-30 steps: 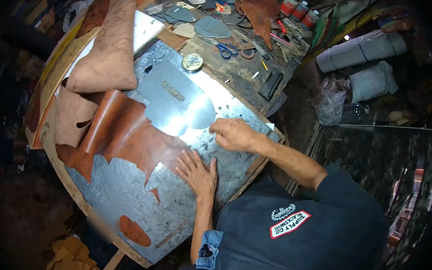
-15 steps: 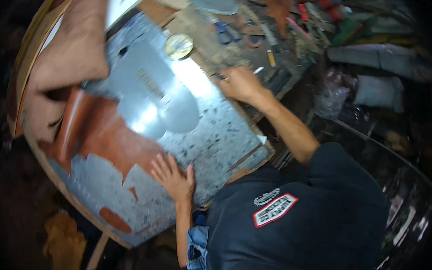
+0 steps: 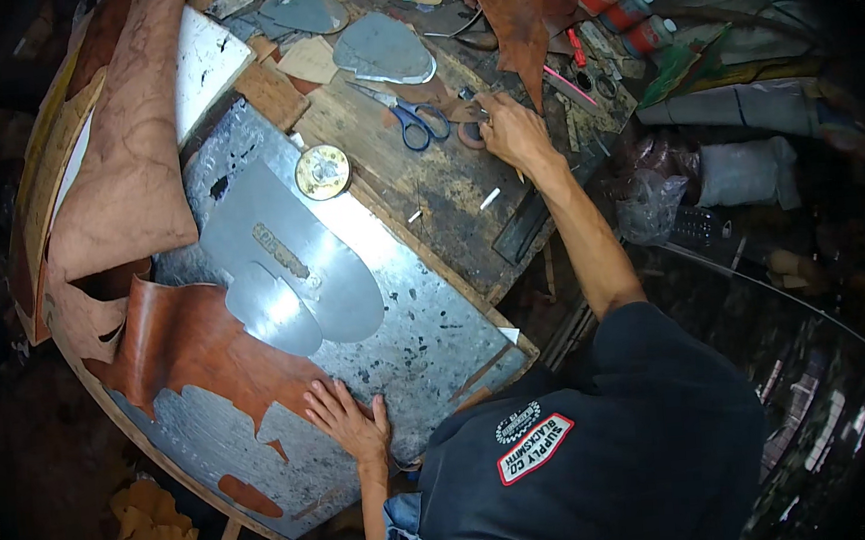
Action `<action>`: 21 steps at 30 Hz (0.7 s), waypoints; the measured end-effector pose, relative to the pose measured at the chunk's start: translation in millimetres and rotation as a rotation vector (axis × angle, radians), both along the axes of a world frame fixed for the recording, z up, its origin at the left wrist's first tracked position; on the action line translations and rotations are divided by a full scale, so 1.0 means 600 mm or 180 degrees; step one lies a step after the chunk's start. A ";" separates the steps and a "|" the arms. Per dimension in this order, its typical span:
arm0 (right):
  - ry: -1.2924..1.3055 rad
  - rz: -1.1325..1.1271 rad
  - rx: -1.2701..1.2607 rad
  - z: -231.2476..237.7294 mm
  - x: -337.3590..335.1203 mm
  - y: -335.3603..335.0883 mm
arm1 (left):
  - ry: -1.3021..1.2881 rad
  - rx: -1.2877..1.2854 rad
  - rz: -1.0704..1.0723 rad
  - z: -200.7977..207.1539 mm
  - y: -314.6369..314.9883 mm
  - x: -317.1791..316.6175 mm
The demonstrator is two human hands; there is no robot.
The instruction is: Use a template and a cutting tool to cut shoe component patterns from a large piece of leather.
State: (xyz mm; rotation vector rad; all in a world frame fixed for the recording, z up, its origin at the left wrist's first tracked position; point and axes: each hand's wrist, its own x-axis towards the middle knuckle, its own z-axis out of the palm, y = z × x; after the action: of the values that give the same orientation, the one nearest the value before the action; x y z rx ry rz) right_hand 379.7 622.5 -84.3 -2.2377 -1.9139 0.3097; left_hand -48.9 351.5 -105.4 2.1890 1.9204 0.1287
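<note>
My left hand [image 3: 348, 419] lies flat with its fingers spread, at the edge of a torn-edged brown leather piece [image 3: 196, 332] on the metal-topped work board [image 3: 430, 371]. Beyond its fingertips, a smaller rounded grey template [image 3: 275, 316] overlaps a larger one [image 3: 348, 286]. Out over the wooden bench, my right hand [image 3: 515, 134] is closed, fingertips pinched together. A small dark and shiny bit shows at them, too small to name. Blue-handled scissors [image 3: 412, 121] lie to the left of that hand. A round tin [image 3: 323, 172] stands on the board's far edge.
A large rolled hide [image 3: 124, 161] covers the board's far left side. Grey pattern pieces [image 3: 387, 47], leather scraps [image 3: 517, 38] and red bottles [image 3: 625, 11] crowd the wooden bench [image 3: 364, 154]. A short white stick [image 3: 490, 199] lies nearer. Clear plastic bags [image 3: 654, 204] are at right.
My right hand has moved from beside the board's edge farther out over the wooden bench, past the scissors. My left hand stays on the leather's edge. The view has shifted and sharpened.
</note>
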 end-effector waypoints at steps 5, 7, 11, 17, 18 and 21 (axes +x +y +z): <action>-0.0058 -0.0095 -0.0158 0.001 -0.004 0.007 | -0.0003 -0.0004 0.0035 -0.004 0.000 -0.004; -0.0046 0.0075 -0.0179 0.002 0.004 0.010 | 0.0007 -0.0039 0.0038 -0.004 0.000 -0.005; -0.0069 0.0088 -0.0058 0.006 0.009 0.001 | 0.0015 -0.0033 -0.0032 -0.003 0.003 -0.004; 0.1580 -0.0501 0.0925 0.025 -0.020 -0.039 | 0.0214 -0.0232 -0.0016 0.001 -0.001 -0.002; 0.2127 -0.0685 0.0582 0.026 -0.033 -0.047 | 0.0294 -0.0199 -0.0010 0.001 -0.003 -0.005; 0.2268 -0.0739 -0.0249 0.023 -0.046 -0.057 | 0.0447 -0.0168 -0.0048 0.000 -0.004 -0.011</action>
State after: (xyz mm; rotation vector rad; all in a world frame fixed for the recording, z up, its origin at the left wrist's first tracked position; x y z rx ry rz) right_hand 352.3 588.2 -70.7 -1.9735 -1.2745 0.9948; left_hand -55.4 349.0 -105.3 2.2313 1.9549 -0.0795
